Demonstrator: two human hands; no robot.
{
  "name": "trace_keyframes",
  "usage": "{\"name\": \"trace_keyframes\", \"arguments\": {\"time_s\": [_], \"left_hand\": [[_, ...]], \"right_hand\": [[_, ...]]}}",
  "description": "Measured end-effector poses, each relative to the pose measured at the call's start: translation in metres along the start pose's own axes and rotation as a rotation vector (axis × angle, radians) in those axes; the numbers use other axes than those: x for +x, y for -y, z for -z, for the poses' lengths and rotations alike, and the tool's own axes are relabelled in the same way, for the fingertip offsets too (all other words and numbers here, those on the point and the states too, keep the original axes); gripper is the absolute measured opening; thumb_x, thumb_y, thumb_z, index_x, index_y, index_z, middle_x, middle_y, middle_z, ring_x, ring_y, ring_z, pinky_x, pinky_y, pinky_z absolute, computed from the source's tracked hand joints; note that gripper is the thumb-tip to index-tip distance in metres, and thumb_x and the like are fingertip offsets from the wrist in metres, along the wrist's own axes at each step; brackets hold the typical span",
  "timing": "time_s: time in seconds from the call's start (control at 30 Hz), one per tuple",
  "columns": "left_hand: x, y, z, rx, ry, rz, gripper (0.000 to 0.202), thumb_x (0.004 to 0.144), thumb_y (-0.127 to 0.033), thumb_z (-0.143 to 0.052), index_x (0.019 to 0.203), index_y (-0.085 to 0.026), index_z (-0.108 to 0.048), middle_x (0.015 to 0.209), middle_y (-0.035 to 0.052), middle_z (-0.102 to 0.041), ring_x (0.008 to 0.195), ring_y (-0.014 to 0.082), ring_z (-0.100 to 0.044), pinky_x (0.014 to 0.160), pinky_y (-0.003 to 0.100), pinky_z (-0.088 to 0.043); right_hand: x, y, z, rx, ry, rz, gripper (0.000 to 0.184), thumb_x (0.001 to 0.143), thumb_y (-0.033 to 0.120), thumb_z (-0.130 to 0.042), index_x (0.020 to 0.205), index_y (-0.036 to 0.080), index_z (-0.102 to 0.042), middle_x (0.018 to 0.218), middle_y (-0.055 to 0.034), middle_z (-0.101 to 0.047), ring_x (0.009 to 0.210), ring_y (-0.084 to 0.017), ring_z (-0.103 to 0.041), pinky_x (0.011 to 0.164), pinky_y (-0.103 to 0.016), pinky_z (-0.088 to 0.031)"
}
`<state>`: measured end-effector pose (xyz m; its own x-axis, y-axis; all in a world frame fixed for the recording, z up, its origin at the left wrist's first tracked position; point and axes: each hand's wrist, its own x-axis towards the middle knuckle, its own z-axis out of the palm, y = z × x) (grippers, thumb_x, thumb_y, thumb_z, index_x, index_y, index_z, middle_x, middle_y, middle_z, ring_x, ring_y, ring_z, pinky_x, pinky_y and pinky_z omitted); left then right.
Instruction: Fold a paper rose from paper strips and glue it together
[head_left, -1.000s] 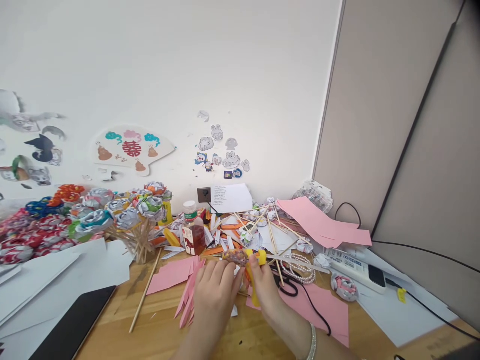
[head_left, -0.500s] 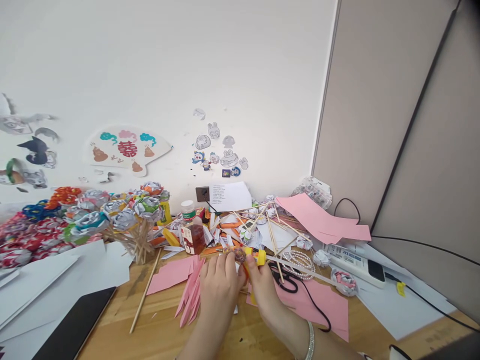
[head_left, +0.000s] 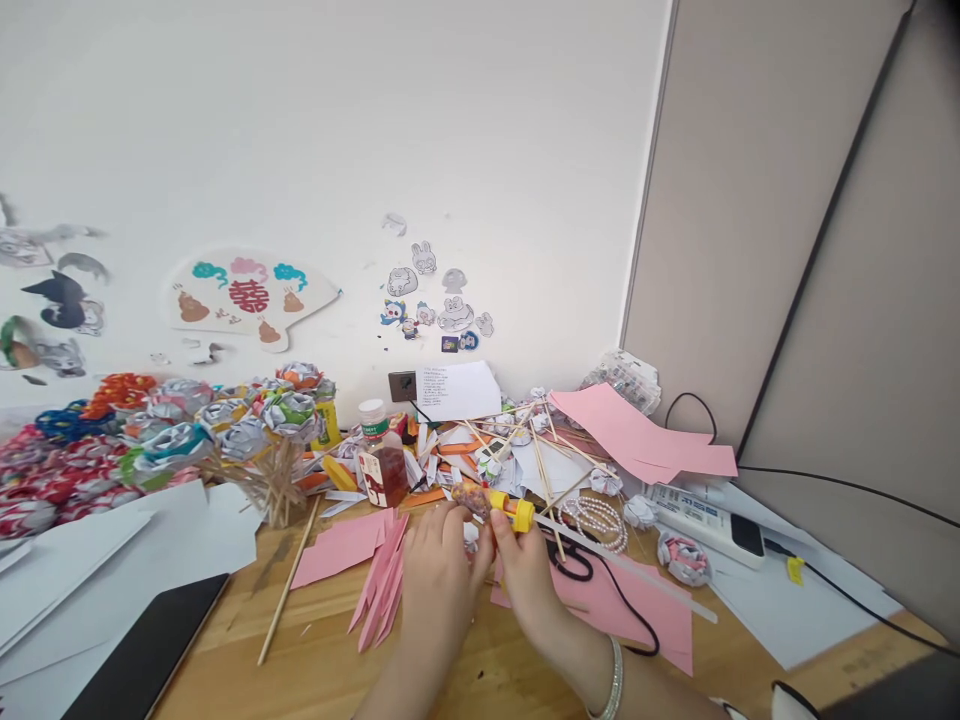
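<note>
My right hand is closed around a yellow hot glue gun with a multicoloured patterned front part. A long translucent glue stick juts out of its back toward the lower right. Close beside it, my left hand has its fingers curled together around a small piece of white paper, mostly hidden between the hands. Folded pink paper strips lie just left of my left hand. Under and right of my right wrist are a pink sheet and black-handled scissors.
Paper flowers on sticks fill the left back, behind white sheets and a black tablet-like slab. A bottle of reddish liquid stands mid-back. Wooden sticks, paper scraps, bead strings and a power strip crowd the right.
The glue gun has risen slightly and shows more of its patterned front above my left fingers. Its glue stick now slants lower at the right. Both hands stay close together.
</note>
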<state>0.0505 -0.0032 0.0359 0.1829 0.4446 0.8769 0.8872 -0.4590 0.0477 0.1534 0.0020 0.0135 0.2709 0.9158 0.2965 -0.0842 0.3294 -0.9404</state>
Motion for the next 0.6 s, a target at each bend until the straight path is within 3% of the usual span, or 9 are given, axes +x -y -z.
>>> {"name": "trace_keyframes", "arguments": {"time_s": [0.13, 0.27, 0.6], "left_hand": [[0.001, 0.001, 0.005, -0.204, 0.087, 0.131, 0.012, 0.088, -0.028, -0.049, 0.082, -0.018, -0.055, 0.080, 0.0067, -0.067, 0.076, 0.0224, -0.062, 0.066, 0.031, -0.045], [0.004, 0.001, 0.007, -0.349, 0.153, 0.290, 0.012, 0.083, -0.026, -0.050, 0.073, -0.020, -0.053, 0.070, 0.0024, -0.064, 0.067, 0.0198, -0.061, 0.060, 0.029, -0.043], [0.011, -0.005, 0.014, -0.509, 0.245, 0.537, 0.006, 0.070, -0.026, -0.048, 0.066, -0.022, -0.051, 0.068, 0.0006, -0.062, 0.066, 0.0196, -0.057, 0.060, 0.029, -0.042]], "right_hand": [[0.001, -0.003, 0.002, -0.133, -0.033, 0.075, 0.041, 0.081, 0.057, -0.055, 0.083, 0.017, -0.063, 0.082, -0.0077, -0.070, 0.077, -0.024, -0.064, 0.071, -0.033, -0.050], [0.002, -0.005, 0.004, -0.191, -0.010, 0.158, 0.033, 0.085, 0.050, -0.054, 0.089, 0.018, -0.061, 0.087, -0.0062, -0.069, 0.079, -0.022, -0.063, 0.072, -0.032, -0.049], [-0.003, -0.008, 0.009, -0.341, 0.064, 0.277, 0.020, 0.089, 0.040, -0.051, 0.095, 0.022, -0.056, 0.091, -0.0035, -0.066, 0.084, -0.021, -0.060, 0.075, -0.032, -0.046]]}}
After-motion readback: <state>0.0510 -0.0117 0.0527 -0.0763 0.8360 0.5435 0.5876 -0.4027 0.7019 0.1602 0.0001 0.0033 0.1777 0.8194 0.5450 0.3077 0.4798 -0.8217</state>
